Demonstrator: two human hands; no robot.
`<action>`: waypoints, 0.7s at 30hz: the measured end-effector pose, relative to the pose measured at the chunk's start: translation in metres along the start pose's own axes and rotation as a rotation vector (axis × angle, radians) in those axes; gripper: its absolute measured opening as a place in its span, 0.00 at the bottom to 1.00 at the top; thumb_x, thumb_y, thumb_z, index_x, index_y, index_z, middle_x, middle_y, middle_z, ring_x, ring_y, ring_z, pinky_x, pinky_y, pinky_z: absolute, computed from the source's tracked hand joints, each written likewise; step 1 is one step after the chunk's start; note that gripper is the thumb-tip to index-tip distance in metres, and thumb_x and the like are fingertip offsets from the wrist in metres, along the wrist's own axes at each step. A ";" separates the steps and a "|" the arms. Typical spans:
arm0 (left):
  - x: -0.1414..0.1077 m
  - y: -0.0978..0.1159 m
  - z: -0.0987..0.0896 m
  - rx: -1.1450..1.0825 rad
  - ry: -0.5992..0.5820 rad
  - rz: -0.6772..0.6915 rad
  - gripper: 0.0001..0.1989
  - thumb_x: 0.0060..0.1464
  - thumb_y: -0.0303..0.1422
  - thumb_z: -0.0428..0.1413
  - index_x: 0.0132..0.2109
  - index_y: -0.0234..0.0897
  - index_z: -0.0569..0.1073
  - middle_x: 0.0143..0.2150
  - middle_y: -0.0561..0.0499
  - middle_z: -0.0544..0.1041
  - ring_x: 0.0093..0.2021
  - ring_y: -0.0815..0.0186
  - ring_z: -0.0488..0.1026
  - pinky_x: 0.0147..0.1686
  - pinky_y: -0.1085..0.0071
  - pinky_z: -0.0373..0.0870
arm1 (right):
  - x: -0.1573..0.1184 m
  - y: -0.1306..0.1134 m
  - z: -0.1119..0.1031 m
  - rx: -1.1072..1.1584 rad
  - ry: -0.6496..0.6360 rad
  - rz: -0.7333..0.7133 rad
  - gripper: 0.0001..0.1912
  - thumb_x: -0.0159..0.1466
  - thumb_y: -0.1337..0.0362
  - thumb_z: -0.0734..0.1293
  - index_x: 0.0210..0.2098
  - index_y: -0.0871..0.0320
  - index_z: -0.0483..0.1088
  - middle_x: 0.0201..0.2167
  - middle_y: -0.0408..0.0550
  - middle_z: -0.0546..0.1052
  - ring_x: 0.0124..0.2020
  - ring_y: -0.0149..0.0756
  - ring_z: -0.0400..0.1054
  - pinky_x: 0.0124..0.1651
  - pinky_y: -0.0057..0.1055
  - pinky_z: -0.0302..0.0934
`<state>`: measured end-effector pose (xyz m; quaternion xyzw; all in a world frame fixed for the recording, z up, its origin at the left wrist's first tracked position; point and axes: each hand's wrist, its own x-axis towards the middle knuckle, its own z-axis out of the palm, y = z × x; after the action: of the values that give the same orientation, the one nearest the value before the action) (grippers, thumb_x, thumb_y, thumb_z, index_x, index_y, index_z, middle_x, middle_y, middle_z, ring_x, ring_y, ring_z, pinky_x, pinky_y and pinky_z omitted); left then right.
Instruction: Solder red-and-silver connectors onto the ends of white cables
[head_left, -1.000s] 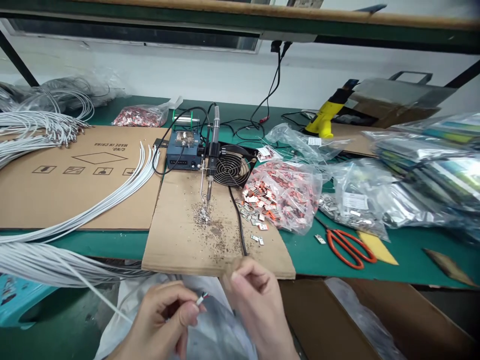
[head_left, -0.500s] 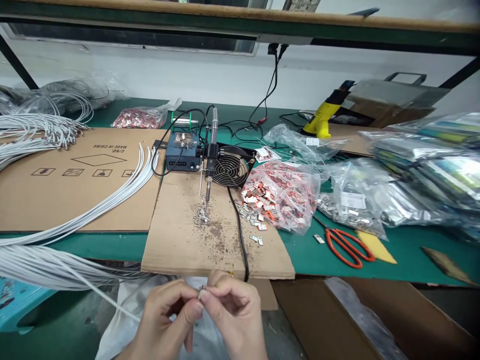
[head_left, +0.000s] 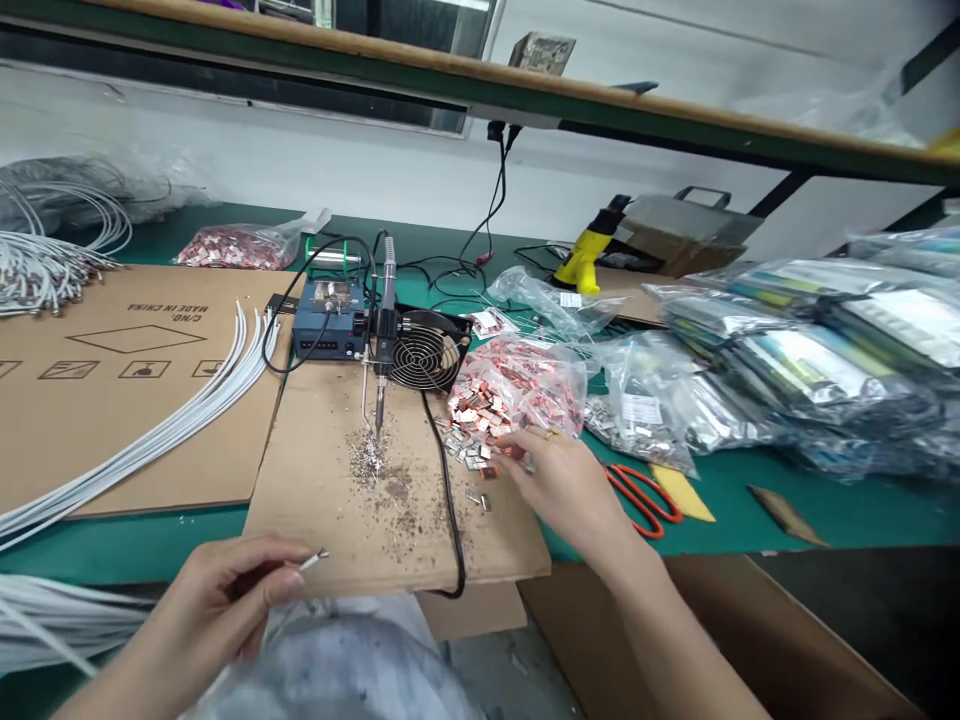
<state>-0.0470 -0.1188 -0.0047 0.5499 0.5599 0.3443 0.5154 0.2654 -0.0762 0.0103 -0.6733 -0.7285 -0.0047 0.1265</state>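
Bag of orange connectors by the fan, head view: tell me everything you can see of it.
The clear plastic bag lies slumped and crinkled, packed with small orange-and-silver connectors. It sits right of the cooling fan, its lower edge over the cardboard sheet. Loose connectors lie scattered by its lower left edge. The right hand is just below it, fingers at its lower edge; contact is hard to tell. Its opening isn't distinguishable.

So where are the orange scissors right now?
The orange-handled scissors lie on the green mat, right of the person's right hand, below a clear bag of small metal parts, in the head view.
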 end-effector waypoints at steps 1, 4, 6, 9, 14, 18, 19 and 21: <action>0.004 0.000 -0.003 0.018 0.006 -0.001 0.12 0.44 0.41 0.59 0.31 0.37 0.78 0.19 0.55 0.71 0.13 0.77 0.59 0.16 0.78 0.54 | 0.004 0.002 -0.001 -0.002 -0.029 -0.016 0.06 0.59 0.68 0.64 0.33 0.61 0.74 0.29 0.53 0.77 0.33 0.46 0.69 0.35 0.36 0.57; 0.013 -0.002 -0.008 0.035 0.014 -0.027 0.14 0.43 0.42 0.59 0.33 0.35 0.77 0.19 0.56 0.68 0.13 0.76 0.59 0.15 0.78 0.53 | 0.006 0.004 0.001 -0.008 -0.125 -0.075 0.04 0.58 0.68 0.67 0.32 0.59 0.73 0.29 0.50 0.76 0.33 0.44 0.69 0.35 0.33 0.57; 0.019 -0.004 -0.010 0.022 -0.017 -0.040 0.16 0.44 0.43 0.59 0.35 0.35 0.76 0.17 0.58 0.64 0.13 0.76 0.58 0.15 0.79 0.52 | 0.005 0.004 0.004 0.002 -0.173 -0.105 0.02 0.57 0.70 0.67 0.31 0.59 0.73 0.30 0.50 0.75 0.34 0.42 0.68 0.36 0.32 0.57; 0.031 -0.001 -0.012 0.054 -0.154 -0.049 0.17 0.48 0.43 0.56 0.37 0.33 0.75 0.12 0.61 0.58 0.12 0.76 0.55 0.15 0.80 0.50 | 0.007 0.007 0.008 0.021 -0.220 -0.131 0.02 0.57 0.71 0.67 0.28 0.59 0.72 0.31 0.51 0.74 0.36 0.41 0.67 0.37 0.31 0.57; 0.064 0.015 -0.012 0.182 -0.422 -0.090 0.15 0.53 0.42 0.51 0.37 0.33 0.71 0.11 0.62 0.59 0.11 0.75 0.55 0.11 0.82 0.51 | 0.012 0.010 0.011 0.070 -0.289 -0.137 0.04 0.56 0.72 0.66 0.27 0.58 0.71 0.27 0.46 0.76 0.33 0.40 0.68 0.35 0.31 0.57; 0.091 0.022 -0.007 0.190 -0.531 -0.096 0.10 0.54 0.37 0.51 0.37 0.34 0.68 0.13 0.63 0.61 0.11 0.75 0.57 0.10 0.83 0.55 | 0.013 0.011 0.013 0.124 -0.360 -0.110 0.06 0.58 0.72 0.63 0.30 0.58 0.70 0.25 0.45 0.75 0.29 0.38 0.69 0.32 0.31 0.58; 0.098 0.023 -0.005 0.188 -0.563 -0.085 0.09 0.54 0.36 0.51 0.36 0.33 0.68 0.13 0.62 0.62 0.11 0.75 0.59 0.11 0.83 0.56 | 0.013 0.011 0.014 0.125 -0.372 -0.113 0.06 0.57 0.72 0.62 0.30 0.58 0.70 0.25 0.46 0.75 0.29 0.39 0.69 0.31 0.31 0.58; 0.110 0.026 -0.002 0.184 -0.620 -0.065 0.08 0.54 0.35 0.51 0.34 0.33 0.68 0.14 0.60 0.64 0.13 0.75 0.62 0.12 0.83 0.58 | 0.014 0.012 0.014 0.114 -0.366 -0.159 0.07 0.58 0.72 0.61 0.28 0.57 0.70 0.26 0.48 0.75 0.30 0.40 0.68 0.31 0.33 0.58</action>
<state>-0.0275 -0.0073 -0.0015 0.6545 0.4224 0.0918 0.6202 0.2741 -0.0592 -0.0024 -0.5949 -0.7893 0.1491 0.0292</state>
